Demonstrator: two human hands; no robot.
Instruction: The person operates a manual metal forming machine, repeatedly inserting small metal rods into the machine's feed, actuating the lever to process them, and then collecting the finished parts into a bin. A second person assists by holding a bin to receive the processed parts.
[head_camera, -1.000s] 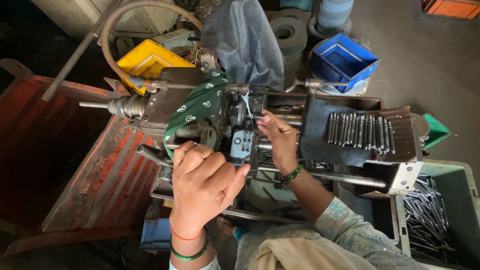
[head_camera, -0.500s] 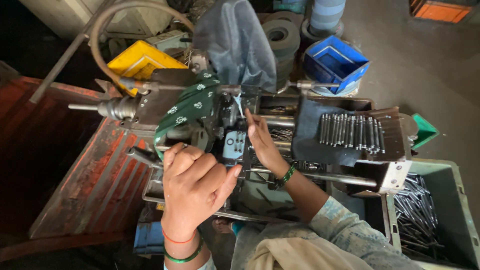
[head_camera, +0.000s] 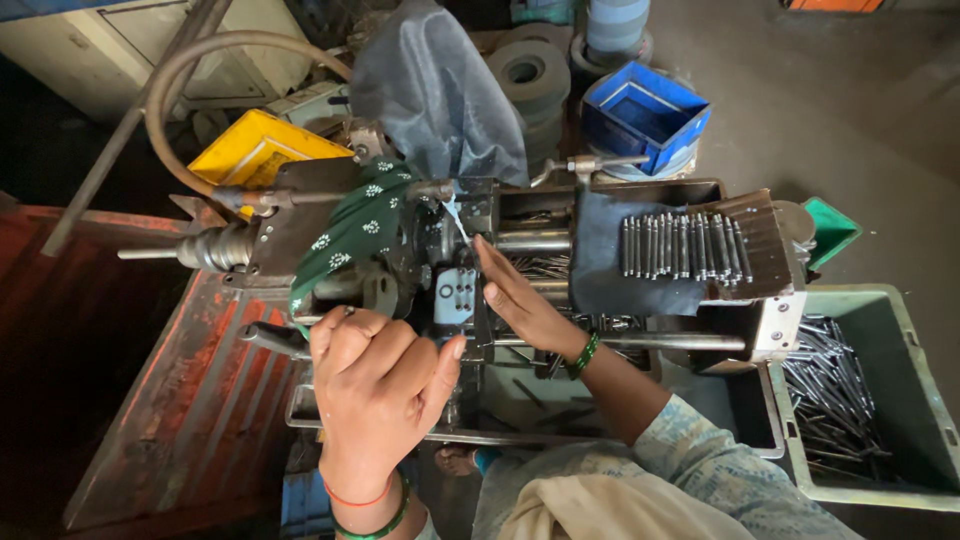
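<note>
The left hand (head_camera: 375, 385) is closest. Its grip is curled tight around a dark lever handle (head_camera: 272, 338) that sticks out from the front of the small metal machine (head_camera: 440, 270). Just past it, the right hand (head_camera: 522, 305) lies flat, with its fingers straight and its grip wide, holding nothing. Its fingertips (head_camera: 482, 247) reach into the middle of the machine, near a thin shiny piece (head_camera: 455, 217). A green cloth with white dots (head_camera: 350, 235) hangs over the machine's left side. To the right, a row of metal pins (head_camera: 685, 246) lies on a dark cloth (head_camera: 610, 270). A green bin (head_camera: 880, 480) beside it holds many more pins (head_camera: 835, 385). Farther back sit a yellow tray (head_camera: 250, 150) and a blue tray (head_camera: 645, 115).
</note>
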